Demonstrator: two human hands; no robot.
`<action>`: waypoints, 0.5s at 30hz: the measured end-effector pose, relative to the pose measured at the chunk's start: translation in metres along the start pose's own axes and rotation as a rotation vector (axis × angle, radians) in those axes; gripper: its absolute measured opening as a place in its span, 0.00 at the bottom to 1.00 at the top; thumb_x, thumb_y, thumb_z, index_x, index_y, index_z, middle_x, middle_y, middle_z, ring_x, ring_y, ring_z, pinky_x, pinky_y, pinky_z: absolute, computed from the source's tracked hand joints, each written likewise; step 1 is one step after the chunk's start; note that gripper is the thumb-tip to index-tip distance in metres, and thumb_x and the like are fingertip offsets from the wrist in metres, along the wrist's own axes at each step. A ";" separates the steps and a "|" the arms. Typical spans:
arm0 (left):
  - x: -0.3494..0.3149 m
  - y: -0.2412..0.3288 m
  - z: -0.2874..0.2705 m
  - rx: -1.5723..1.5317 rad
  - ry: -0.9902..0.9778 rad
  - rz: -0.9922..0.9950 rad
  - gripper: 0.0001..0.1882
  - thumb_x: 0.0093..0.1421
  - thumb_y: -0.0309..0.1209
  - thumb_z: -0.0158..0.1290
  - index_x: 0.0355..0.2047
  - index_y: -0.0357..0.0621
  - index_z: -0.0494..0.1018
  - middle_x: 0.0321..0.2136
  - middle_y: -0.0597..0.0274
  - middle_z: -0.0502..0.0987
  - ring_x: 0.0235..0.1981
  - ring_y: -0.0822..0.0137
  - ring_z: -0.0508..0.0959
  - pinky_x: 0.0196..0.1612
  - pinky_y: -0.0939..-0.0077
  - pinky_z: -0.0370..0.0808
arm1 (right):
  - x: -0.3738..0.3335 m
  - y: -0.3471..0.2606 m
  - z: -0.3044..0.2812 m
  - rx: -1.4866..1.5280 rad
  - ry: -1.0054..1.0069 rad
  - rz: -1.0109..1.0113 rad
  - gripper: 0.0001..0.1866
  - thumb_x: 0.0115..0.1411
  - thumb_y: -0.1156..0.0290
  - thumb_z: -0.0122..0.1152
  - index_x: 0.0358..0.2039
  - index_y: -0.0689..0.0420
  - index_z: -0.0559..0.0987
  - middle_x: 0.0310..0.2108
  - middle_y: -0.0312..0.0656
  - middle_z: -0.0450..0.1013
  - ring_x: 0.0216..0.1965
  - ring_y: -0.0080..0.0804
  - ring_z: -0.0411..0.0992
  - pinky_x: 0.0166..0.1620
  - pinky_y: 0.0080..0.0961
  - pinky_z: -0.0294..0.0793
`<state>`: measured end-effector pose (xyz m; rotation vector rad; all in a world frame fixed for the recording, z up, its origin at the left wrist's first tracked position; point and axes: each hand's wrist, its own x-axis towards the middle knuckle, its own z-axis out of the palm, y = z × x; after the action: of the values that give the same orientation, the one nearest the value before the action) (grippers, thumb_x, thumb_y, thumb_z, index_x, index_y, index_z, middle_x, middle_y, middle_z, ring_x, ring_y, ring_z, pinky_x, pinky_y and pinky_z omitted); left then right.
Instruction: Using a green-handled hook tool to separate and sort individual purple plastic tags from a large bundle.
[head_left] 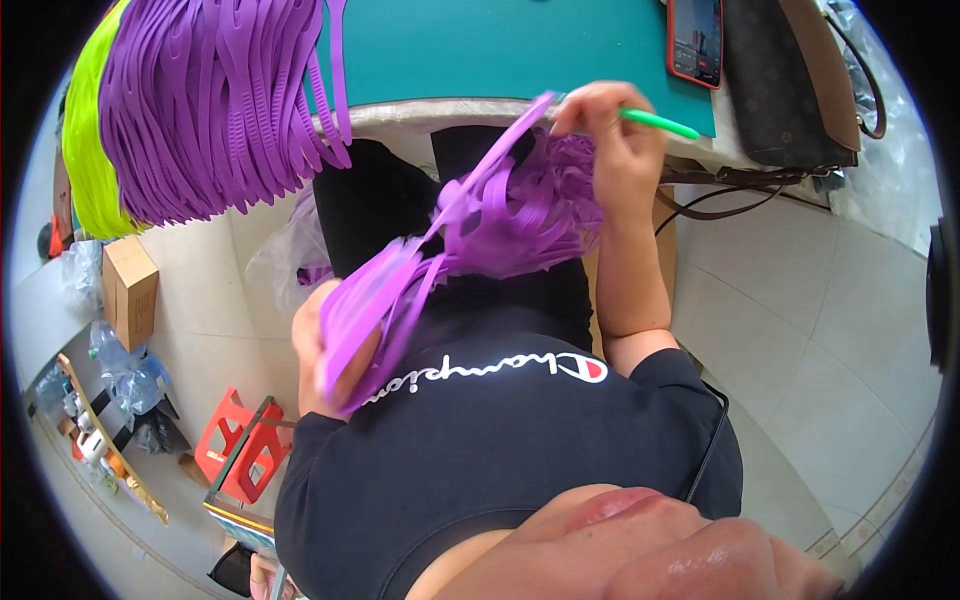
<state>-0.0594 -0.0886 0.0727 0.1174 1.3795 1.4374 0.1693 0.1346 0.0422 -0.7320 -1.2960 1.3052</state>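
My left hand (308,332) is closed round a bunch of purple rubber straps (365,305), blurred by motion. One strap stretches from the bunch up to the fingertips of my right hand (622,135). That hand is closed on a slim tool with a bright green handle (662,124); its working tip cannot be made out. A heap of loose purple strap pieces (520,220) lies over my lap, below the table edge. Many long purple straps (215,100) hang side by side over the table's left edge, with yellow-green straps (92,130) beside them.
A green mat (480,50) covers the table. At its right lie a phone in a red case (695,40) and a brown bag (785,80) with a dangling strap. On the floor at left stand a cardboard box (130,292), plastic bags (125,370) and a red stool (245,445).
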 end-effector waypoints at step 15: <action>0.053 -0.024 0.087 -0.084 -0.337 0.031 0.06 0.61 0.28 0.55 0.34 0.38 0.72 0.26 0.63 0.77 0.25 0.76 0.76 0.30 0.81 0.74 | -0.066 -0.010 0.033 -0.437 -0.387 -0.371 0.08 0.59 0.71 0.61 0.33 0.62 0.76 0.28 0.46 0.73 0.27 0.36 0.73 0.30 0.24 0.72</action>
<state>-0.0063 -0.0010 0.0523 0.3132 1.0448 1.4247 0.1544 0.0620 0.0411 -0.5058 -1.9648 0.8913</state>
